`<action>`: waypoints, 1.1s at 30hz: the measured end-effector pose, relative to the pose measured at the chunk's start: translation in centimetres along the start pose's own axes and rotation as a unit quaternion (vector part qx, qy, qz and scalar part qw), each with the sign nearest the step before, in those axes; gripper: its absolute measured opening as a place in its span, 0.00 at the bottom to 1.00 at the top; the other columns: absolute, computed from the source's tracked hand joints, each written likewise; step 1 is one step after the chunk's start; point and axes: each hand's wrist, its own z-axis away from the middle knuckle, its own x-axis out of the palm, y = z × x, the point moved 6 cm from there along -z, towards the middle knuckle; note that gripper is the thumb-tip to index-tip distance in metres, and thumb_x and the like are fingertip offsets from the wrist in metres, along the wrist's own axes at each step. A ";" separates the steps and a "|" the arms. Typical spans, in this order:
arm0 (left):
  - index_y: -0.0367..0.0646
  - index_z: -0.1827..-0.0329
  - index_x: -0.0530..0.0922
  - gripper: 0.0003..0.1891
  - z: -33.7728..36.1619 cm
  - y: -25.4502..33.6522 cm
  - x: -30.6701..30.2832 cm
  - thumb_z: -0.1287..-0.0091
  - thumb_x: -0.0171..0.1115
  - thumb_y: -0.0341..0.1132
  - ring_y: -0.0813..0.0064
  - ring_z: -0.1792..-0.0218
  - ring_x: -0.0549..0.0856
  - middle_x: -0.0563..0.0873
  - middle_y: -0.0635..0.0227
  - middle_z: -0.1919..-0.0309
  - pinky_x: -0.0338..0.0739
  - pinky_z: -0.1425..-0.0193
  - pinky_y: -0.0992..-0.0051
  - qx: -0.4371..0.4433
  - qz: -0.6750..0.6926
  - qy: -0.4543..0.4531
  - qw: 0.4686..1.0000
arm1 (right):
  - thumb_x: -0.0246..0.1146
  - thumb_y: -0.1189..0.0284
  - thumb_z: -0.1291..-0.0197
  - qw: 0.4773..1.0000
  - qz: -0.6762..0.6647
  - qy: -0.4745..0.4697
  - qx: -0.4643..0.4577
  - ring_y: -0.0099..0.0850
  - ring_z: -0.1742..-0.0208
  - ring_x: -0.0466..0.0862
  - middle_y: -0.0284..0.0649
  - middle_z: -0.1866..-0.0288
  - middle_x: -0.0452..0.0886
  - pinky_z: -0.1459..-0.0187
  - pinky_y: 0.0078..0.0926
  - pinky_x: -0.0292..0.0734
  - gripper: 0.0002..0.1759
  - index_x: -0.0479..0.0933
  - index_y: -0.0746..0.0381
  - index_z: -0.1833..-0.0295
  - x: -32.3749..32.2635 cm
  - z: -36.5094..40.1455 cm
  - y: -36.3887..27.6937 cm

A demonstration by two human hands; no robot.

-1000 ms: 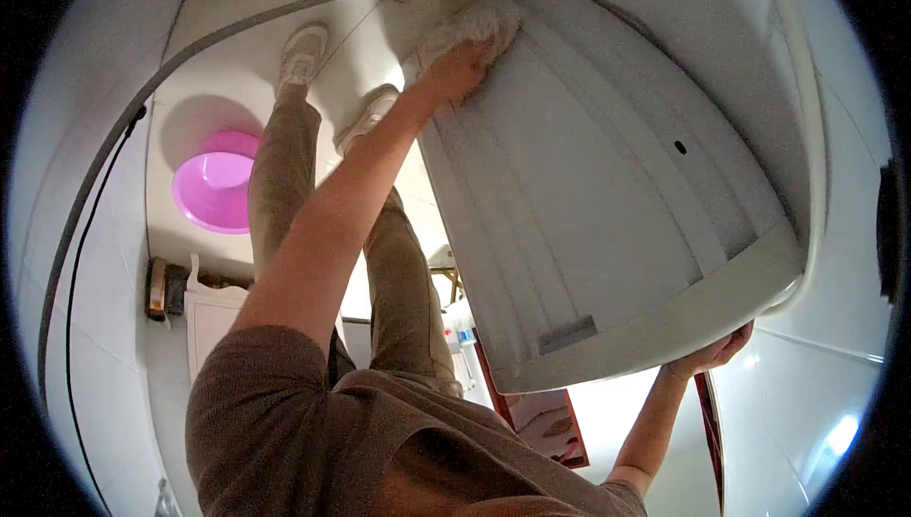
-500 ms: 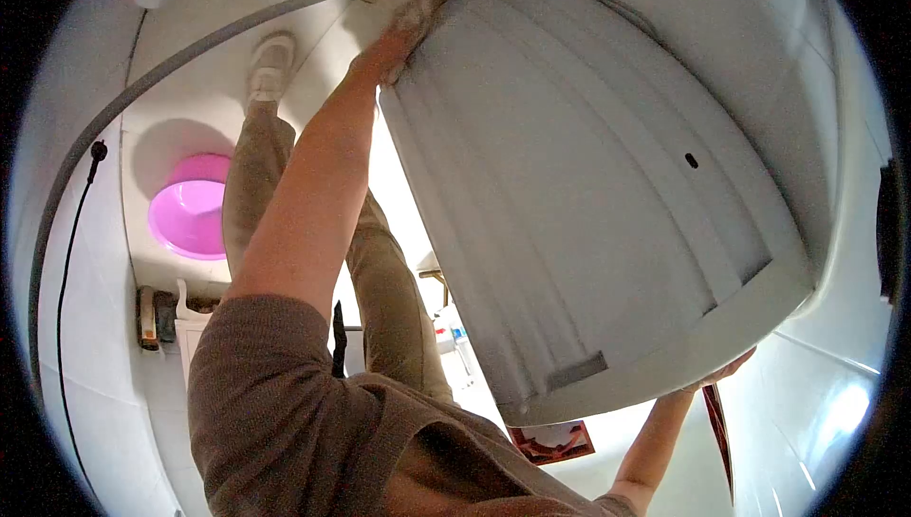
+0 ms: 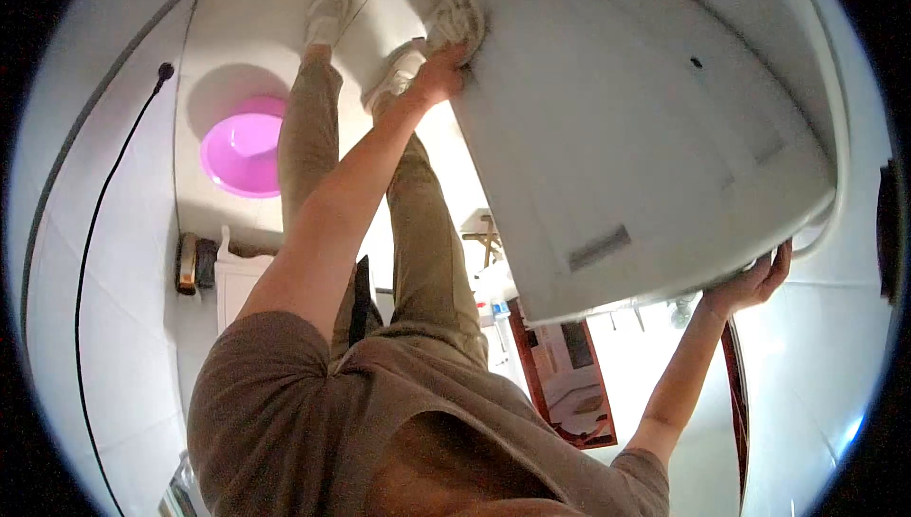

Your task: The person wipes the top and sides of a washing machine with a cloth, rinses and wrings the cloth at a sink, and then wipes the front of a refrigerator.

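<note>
A large white ridged panel point(image 3: 607, 128), possibly the side of an appliance, fills the upper right of the head view. It has a rounded lower edge and recessed slots. My left hand point(image 3: 441, 76) is closed on a crumpled white cloth point(image 3: 457, 22) at the panel's left edge. Down at the lower right, my right hand point(image 3: 750, 285) is curled against the rounded edge, with its fingers partly behind it.
A pink basin point(image 3: 242, 156) sits on the floor beside my legs. A grey hose point(image 3: 85, 100) curves along the left, near a black cord point(image 3: 90, 223). A red-framed mirror point(image 3: 569, 379) and a pale piece of furniture point(image 3: 242, 280) are lower down.
The panel and surroundings have shifted in view, the panel's lower edge sitting higher. My left hand with the cloth is lower along its left edge. My right hand shows more fully.
</note>
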 end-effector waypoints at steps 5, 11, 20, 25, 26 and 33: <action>0.36 0.42 0.67 0.24 9.4 10.3 -3.0 0.45 0.51 0.24 0.53 0.43 0.69 0.69 0.46 0.46 0.63 0.37 0.61 0.070 -0.001 -0.083 0.994 | 0.46 0.75 0.41 0.999 0.029 -0.014 -0.037 0.37 0.43 0.71 0.45 0.41 0.67 0.42 0.36 0.70 0.17 0.68 0.67 0.47 0.2 0.1 -0.7; 0.33 0.47 0.67 0.22 20.4 23.7 -7.6 0.47 0.54 0.24 0.53 0.48 0.70 0.69 0.50 0.54 0.68 0.45 0.57 0.174 0.063 -0.129 0.974 | 0.50 0.76 0.42 0.992 0.069 -0.004 -0.101 0.41 0.42 0.70 0.47 0.45 0.70 0.41 0.37 0.65 0.15 0.70 0.66 0.49 -0.5 -0.3 -0.1; 0.36 0.49 0.68 0.20 20.0 29.1 -9.1 0.47 0.50 0.22 0.51 0.54 0.72 0.71 0.48 0.58 0.67 0.48 0.56 0.193 0.006 -0.013 0.981 | 0.53 0.78 0.51 0.977 0.099 0.051 -0.183 0.44 0.47 0.72 0.47 0.49 0.73 0.45 0.39 0.66 0.15 0.72 0.65 0.55 -1.3 -0.3 -0.7; 0.33 0.53 0.69 0.17 10.7 32.9 -9.2 0.48 0.45 0.23 0.43 0.55 0.70 0.71 0.43 0.59 0.64 0.54 0.54 0.251 0.051 0.059 0.965 | 0.55 0.78 0.53 0.972 0.089 0.077 -0.202 0.47 0.48 0.72 0.48 0.51 0.74 0.45 0.42 0.64 0.14 0.72 0.64 0.57 -1.4 -0.5 -0.1; 0.34 0.52 0.69 0.18 9.5 35.1 -9.2 0.47 0.45 0.23 0.43 0.55 0.70 0.72 0.43 0.59 0.64 0.53 0.55 0.313 0.053 0.061 0.946 | 0.55 0.78 0.54 0.971 0.092 0.083 -0.204 0.48 0.48 0.71 0.49 0.51 0.74 0.45 0.42 0.64 0.14 0.72 0.64 0.57 -1.4 -0.5 0.1; 0.38 0.51 0.73 0.17 7.7 47.8 -10.2 0.46 0.48 0.25 0.47 0.55 0.73 0.74 0.46 0.57 0.68 0.51 0.59 0.420 0.082 -0.010 0.904 | 0.56 0.77 0.55 0.970 0.082 0.107 -0.200 0.47 0.50 0.72 0.46 0.51 0.75 0.47 0.41 0.67 0.13 0.74 0.64 0.59 -2.2 -0.6 -0.3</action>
